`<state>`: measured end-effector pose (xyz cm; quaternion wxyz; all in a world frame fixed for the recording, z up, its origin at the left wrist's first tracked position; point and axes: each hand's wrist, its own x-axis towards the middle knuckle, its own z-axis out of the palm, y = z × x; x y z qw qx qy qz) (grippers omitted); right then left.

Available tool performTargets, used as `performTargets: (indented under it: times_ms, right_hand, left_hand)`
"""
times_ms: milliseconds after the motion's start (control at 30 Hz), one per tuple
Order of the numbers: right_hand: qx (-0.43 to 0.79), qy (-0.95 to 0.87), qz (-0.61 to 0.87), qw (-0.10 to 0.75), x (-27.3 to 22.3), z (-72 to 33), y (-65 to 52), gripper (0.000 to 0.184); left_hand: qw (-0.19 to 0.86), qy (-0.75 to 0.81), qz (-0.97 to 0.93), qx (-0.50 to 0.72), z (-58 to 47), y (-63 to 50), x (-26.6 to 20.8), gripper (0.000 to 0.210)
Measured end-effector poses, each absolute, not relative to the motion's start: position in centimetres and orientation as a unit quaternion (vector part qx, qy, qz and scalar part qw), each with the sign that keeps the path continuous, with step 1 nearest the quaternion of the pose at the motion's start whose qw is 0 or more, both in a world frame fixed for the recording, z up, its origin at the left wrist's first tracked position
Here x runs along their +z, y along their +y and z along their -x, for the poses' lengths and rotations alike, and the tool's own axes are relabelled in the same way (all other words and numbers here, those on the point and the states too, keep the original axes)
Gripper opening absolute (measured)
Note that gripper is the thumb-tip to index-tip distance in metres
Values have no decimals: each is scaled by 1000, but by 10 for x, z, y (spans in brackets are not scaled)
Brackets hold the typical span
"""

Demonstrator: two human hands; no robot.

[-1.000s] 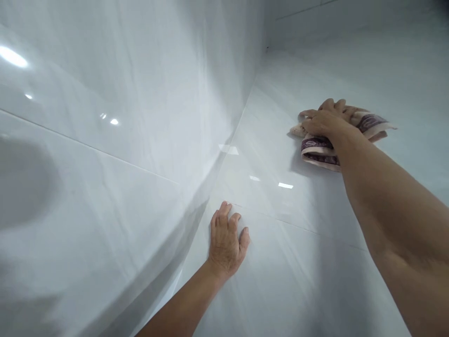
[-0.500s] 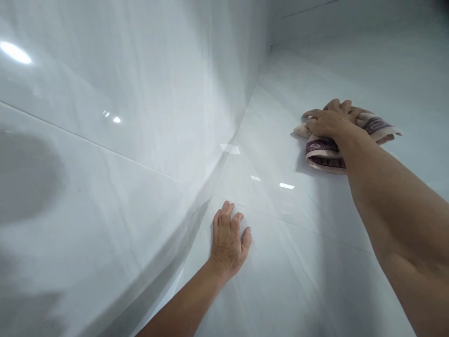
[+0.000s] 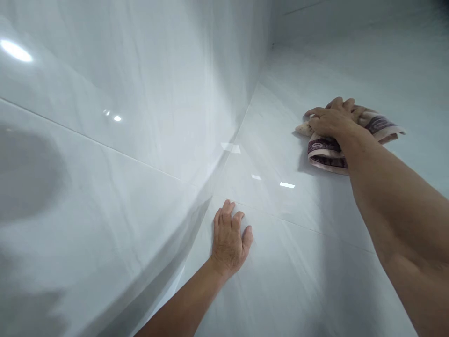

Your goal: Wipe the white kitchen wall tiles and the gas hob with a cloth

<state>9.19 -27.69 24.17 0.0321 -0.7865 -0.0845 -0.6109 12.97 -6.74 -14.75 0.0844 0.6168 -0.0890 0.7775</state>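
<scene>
My right hand (image 3: 335, 122) presses a folded cloth (image 3: 326, 152) against the glossy white tiled wall (image 3: 291, 262). The cloth is cream with a dark purple patterned band, and its edges stick out below and to the right of the hand. Lower down, my left hand (image 3: 229, 241) rests on the same wall with its fingers apart and nothing in it. Its fingertips lie close to a thin seam between tiles.
A second glossy tiled wall (image 3: 115, 201) rises on the left and meets the first at a corner (image 3: 242, 124). Light reflections shine on both surfaces. A small dark spot (image 3: 273, 44) sits high by the corner.
My right hand and the cloth have shifted very slightly to the right in the picture. The left hand stays at the same place on the wall.
</scene>
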Motion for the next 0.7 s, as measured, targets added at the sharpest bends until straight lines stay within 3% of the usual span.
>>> performTargets:
  times_ms: [700]
  right_hand:
    - [-618, -87, 781, 34, 241, -92, -277, 41]
  left_hand:
    - [86, -93, -616, 777, -130, -68, -147, 27]
